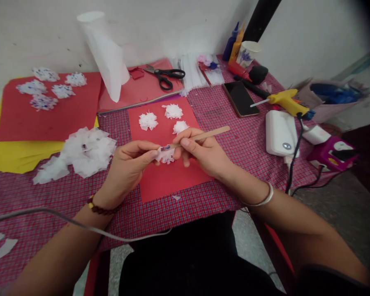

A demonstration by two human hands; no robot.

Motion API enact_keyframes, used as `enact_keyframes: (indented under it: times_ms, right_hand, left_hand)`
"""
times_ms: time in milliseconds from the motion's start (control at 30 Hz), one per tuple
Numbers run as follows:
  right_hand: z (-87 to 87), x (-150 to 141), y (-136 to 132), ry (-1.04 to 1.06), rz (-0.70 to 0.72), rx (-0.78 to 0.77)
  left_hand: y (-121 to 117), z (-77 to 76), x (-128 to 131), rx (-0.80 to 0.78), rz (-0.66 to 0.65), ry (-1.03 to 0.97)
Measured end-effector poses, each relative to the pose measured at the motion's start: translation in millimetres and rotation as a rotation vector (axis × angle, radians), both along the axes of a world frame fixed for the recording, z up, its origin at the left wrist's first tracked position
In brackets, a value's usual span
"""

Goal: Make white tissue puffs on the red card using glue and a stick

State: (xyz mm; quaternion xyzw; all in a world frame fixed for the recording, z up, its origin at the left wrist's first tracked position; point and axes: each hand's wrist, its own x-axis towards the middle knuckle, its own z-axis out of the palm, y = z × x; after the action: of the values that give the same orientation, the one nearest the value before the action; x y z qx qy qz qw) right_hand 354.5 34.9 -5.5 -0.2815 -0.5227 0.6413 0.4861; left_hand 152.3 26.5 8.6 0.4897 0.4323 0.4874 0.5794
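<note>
My left hand (132,164) is closed, thumb and fingers pinching the edge of a white ruffled paper flower (165,156). In my right hand (203,154) is a flat wooden craft stick (214,132), gripped between thumb and fingers. The stick's far end lies against the top of the flower, where a small dark bluish mark shows. Both hands are above a red paper sheet (169,185). Three more white flowers, one of them a ruffled flower (148,121), sit on that sheet beyond my hands.
Blue-speckled flowers (44,102) lie on another red sheet at left, beside a white ruffled heap (88,152). Scissors (165,76) and a paper roll (103,53) are at the back. A phone (241,98), yellow glue gun (285,101) and power bank (282,133) stand right. A cable (80,225) crosses near my left forearm.
</note>
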Motion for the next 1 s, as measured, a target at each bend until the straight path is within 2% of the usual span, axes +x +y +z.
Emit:
enact_keyframes:
  times_ms: [133, 267, 333, 433, 600, 767, 867, 1000]
  right_hand:
    - [3.2, -1.9, -2.3, -0.069, 0.016, 0.016]
    - [8.7, -1.2, -3.6, -0.203, -0.089, 0.113]
    - [10.1, 0.8, -2.8, -0.183, -0.119, 0.142]
    - [9.8, 3.9, -0.4, -0.096, -0.069, 0.166]
    - [7.6, 4.0, 1.2, -0.060, -0.026, 0.086]
    - [6.4, 3.2, 1.4, -0.024, -0.028, 0.051]
    - [5.5, 3.2, 1.8, -0.025, -0.031, 0.056]
    - [5.2, 0.2, 2.3, -0.050, -0.092, 0.089]
  left_hand:
    - [-3.9, 4.0, 2.2, 0.055, 0.042, 0.046]
    - [-4.8, 7.9, 3.1, -0.003, 0.042, 0.061]
    - [-4.3, 9.0, 4.1, -0.066, 0.026, 0.031]
    - [-3.1, 9.5, 5.9, -0.153, 0.003, -0.023]
    - [2.0, 7.9, 4.0, -0.242, 0.007, -0.059]
    - [6.0, 9.5, -3.8, -0.337, -0.113, -0.109]
    - [3.7, 9.4, -4.1, -0.292, -0.095, -0.100]
    - [3.6, 8.5, 4.1, -0.137, -0.013, -0.069]
